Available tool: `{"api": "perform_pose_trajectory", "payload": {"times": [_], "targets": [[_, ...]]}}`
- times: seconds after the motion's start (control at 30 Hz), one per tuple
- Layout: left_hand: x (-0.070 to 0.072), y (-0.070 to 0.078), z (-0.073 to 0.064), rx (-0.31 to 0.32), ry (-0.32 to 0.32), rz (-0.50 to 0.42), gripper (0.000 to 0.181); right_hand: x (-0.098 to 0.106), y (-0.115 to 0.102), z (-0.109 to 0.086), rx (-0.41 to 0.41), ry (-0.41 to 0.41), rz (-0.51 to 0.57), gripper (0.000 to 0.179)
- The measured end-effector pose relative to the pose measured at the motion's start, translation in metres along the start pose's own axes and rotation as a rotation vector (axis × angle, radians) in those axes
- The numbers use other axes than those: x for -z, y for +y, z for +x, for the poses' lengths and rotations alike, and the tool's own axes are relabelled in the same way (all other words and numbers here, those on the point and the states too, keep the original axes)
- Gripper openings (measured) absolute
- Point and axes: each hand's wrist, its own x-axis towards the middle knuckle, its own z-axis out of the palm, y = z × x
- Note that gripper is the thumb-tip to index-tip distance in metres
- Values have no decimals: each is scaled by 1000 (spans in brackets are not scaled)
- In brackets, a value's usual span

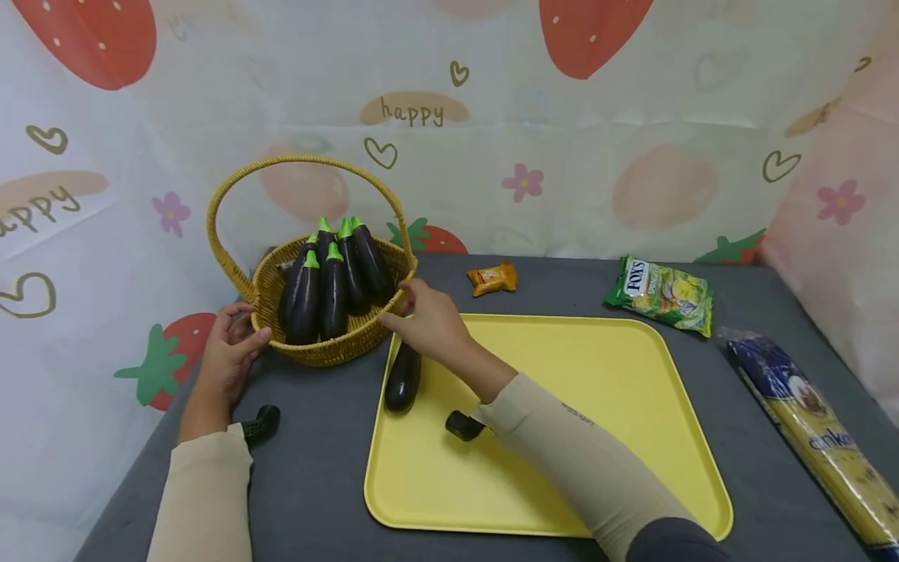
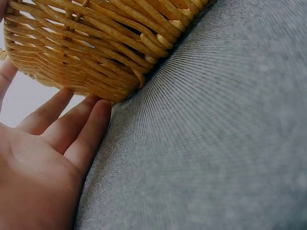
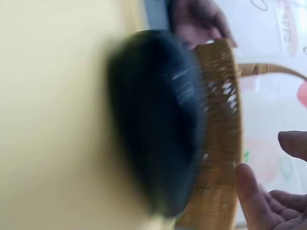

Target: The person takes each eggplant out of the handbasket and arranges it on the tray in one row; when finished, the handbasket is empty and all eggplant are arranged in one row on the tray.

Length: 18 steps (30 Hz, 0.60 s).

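A wicker basket (image 1: 330, 353) with a tall hooped handle stands at the back left, holding several dark eggplants (image 1: 334, 300) with green stems. At its left side, my left hand (image 1: 228, 355) touches the outer wall; in the left wrist view, fairly straight fingers (image 2: 84, 132) meet the low part of the weave. My right hand (image 1: 435, 324) is at the right rim, a fingertip against it and the thumb apart in the right wrist view. Below that hand, another eggplant (image 1: 403, 382) lies on the left edge of a yellow tray (image 1: 562, 476), its upper end hidden.
Behind the tray lies a small orange packet (image 1: 493, 279). A green Fox's candy bag (image 1: 663, 297) is at the back right, and a long pack of pasta (image 1: 815, 429) lies along the right side. A printed curtain (image 1: 492, 218) closes off the back of the grey table (image 1: 309, 468).
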Motion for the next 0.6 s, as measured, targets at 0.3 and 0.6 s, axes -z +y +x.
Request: {"api": "perform_pose_trajectory", "payload": {"times": [0.3,0.6], "targets": [[0,-1,0,-12,-11,-18,36,-43,-56,61,-4,-30,-60,66],[-1,0,-2,3,1,1,36,-66,-62,79,-114,32,-211,62]]}}
